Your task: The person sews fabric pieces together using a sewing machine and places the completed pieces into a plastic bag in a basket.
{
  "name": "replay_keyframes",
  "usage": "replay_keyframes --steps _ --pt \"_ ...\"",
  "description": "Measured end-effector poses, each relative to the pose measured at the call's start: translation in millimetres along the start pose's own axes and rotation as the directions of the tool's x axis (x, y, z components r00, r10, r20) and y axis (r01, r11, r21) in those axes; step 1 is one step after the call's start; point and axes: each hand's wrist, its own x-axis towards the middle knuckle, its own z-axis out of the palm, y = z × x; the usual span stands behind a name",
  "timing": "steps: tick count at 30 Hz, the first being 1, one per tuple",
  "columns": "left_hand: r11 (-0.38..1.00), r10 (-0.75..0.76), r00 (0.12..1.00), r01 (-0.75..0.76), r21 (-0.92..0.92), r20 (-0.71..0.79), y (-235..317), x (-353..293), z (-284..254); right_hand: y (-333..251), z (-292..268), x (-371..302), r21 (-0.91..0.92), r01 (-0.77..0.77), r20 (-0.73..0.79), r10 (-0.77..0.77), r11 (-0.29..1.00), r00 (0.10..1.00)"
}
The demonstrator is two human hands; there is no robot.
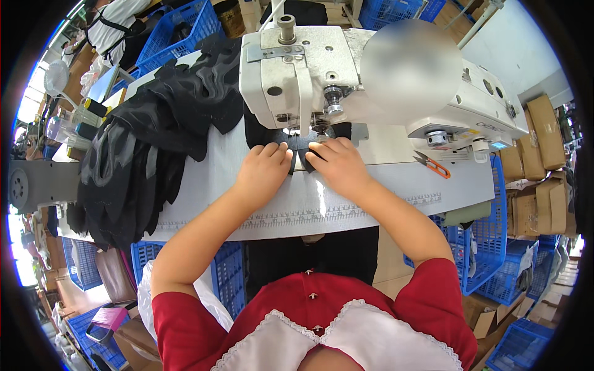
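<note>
Two hands lie flat on one small black fabric piece [299,148] that sits on the desk [346,198] directly under the head of the single white sewing machine [322,74], at about 12 o'clock from the person's chest. The left hand [265,170] presses the piece with its fingers spread loosely and curled at the tips; the right hand [339,166] lies just beside it, at its 3 o'clock, fingers extended and pinning the cloth edge. Neither hand pinches or lifts anything; both press down.

At 9 to 10 o'clock from the hands, one large heap of black and grey fabric pieces [148,142] drapes over the desk's left end. One pair of orange-handled snips [433,164] rests on the desk at 3 o'clock, well apart from the right hand. Several blue plastic crates show around the desk; one [489,235] stands at 4 o'clock, another [179,31] at 11 o'clock.
</note>
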Motion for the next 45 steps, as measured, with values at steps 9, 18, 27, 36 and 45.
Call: replay_keyframes --steps 9,18,27,36,45 --pt "1.0 -0.015 1.0 0.015 -0.005 -0.027 1 0 4 2 3 1 0.048 0.01 -0.06 -0.007 0.999 0.998" --pt "1.0 -0.002 1.0 0.002 0.029 -0.023 5 4 4 1 2 2 0.061 -0.004 -0.086 0.009 0.998 0.996" --pt "0.998 -0.049 0.999 0.049 0.05 0.004 -1 15 6 3 6 13 -0.025 -0.014 -0.12 0.011 1.0 0.993" --pt "0.998 -0.047 0.998 0.049 0.037 -0.032 -3 17 9 6 8 14 -0.018 -0.026 -0.126 0.023 1.0 0.992" --pt "0.998 -0.01 0.998 0.014 0.054 -0.059 -4 14 10 3 10 14 -0.023 -0.028 -0.119 0.025 0.999 0.993"
